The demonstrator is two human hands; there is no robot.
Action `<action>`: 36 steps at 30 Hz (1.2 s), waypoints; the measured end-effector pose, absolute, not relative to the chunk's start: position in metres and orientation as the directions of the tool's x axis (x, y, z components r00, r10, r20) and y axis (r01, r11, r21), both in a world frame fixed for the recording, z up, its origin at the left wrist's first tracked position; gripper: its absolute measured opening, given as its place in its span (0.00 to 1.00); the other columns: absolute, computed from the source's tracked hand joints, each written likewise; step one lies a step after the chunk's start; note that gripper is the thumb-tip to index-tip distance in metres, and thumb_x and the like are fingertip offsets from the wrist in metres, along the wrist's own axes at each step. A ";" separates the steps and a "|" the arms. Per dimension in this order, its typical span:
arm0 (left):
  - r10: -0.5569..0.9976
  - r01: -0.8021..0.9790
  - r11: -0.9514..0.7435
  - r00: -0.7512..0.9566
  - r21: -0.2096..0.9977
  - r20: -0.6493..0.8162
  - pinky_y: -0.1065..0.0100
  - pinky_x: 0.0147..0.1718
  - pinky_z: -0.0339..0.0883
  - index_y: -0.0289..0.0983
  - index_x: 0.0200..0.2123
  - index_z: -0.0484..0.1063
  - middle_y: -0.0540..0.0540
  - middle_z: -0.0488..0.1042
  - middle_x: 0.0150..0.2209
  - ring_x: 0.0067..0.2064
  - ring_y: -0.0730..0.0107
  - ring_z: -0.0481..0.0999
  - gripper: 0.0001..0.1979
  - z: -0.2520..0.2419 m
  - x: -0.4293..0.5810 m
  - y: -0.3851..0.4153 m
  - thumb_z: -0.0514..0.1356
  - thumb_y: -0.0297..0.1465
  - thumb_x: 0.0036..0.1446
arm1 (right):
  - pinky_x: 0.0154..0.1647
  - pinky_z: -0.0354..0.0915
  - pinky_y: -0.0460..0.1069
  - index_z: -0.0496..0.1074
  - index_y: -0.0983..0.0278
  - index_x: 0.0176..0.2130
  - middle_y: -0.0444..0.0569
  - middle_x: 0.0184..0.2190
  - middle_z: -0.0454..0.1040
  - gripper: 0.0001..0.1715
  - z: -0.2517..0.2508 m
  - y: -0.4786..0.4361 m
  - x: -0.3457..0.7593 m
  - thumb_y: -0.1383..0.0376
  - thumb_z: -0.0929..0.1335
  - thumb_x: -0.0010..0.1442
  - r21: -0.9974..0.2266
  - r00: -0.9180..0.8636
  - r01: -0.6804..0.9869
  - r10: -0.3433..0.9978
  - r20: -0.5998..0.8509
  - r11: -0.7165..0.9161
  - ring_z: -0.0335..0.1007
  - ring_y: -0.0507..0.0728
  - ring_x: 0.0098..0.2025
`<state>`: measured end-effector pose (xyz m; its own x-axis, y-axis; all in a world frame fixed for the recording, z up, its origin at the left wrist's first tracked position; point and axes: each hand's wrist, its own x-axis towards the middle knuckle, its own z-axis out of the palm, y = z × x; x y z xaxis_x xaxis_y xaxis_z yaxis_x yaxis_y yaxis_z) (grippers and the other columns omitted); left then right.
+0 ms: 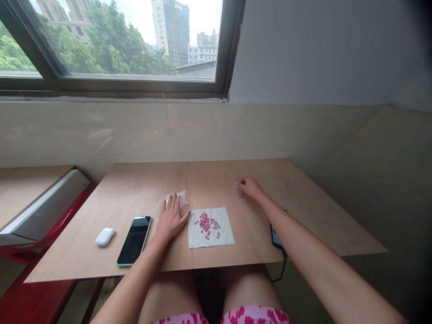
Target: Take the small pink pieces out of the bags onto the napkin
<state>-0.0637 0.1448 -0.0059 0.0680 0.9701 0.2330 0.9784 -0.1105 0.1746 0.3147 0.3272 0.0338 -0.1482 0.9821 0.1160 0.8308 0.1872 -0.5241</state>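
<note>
- Here's the right hand (251, 186), at one o'clock from the white sheet, thumb and fingers pinching a small clear bag (240, 196); the fingertips' exact hold is hard to make out.
- Pink specks show in the bottom of that bag, too blurred to count.
- Over to the left hand (171, 219), just beyond the sheet's edge at ten o'clock: palm down, fingers slightly spread, lying on a crumpled clear wrapper (183, 198) and covering part of it.
- And at the hub, the pink beads (205, 221), bunched on the white sheet (222, 240), with strays toward three and six.
- At nine o'clock, a dark-screened phone (137, 238), its lower right edge behind the left forearm; farther out, a white case (105, 236).
- At three, a second phone (276, 240), largely hidden by the right forearm, its cable (282, 265) dropping past the table (202, 180) edge.
- Out at ten, a white panel (50, 207), cut off by the frame, carries a tiny mark, too small to read.
</note>
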 end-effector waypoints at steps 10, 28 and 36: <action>0.966 0.949 -0.091 0.011 0.302 0.258 0.42 0.67 0.48 0.33 0.55 0.72 0.30 0.64 0.67 0.70 0.42 0.58 0.30 -0.003 -0.072 0.156 0.48 0.51 0.68 | 0.40 0.74 0.49 0.80 0.67 0.37 0.54 0.36 0.82 0.14 0.095 0.220 0.317 0.60 0.78 0.53 -0.976 -0.283 0.142 0.938 -0.199 -0.164 0.77 0.55 0.35; 0.966 0.025 0.098 0.240 0.995 -0.101 0.69 0.30 0.63 0.36 0.30 0.68 0.49 0.72 0.26 0.28 0.70 0.71 0.21 0.081 0.066 -0.043 0.60 0.48 0.63 | 0.27 0.63 0.45 0.72 0.66 0.29 0.48 0.25 0.78 0.23 0.093 -0.005 0.236 0.51 0.77 0.52 -0.951 -0.570 -0.047 0.790 -0.226 -0.306 0.75 0.54 0.28; 0.972 -0.025 0.127 0.205 0.992 -0.119 0.69 0.31 0.62 0.37 0.27 0.66 0.51 0.68 0.24 0.28 0.70 0.68 0.18 0.073 0.066 -0.057 0.58 0.44 0.63 | 0.36 0.71 0.51 0.74 0.67 0.32 0.50 0.28 0.80 0.21 0.083 -0.023 0.234 0.53 0.77 0.52 -0.931 -0.624 -0.086 0.748 -0.226 -0.354 0.78 0.57 0.31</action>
<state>0.0659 -0.0566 0.0727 0.2046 0.9716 -0.1189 -0.0246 0.1265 0.9917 0.2340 -0.0229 0.0832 -0.6242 0.7478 -0.2262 -0.0861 -0.3536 -0.9314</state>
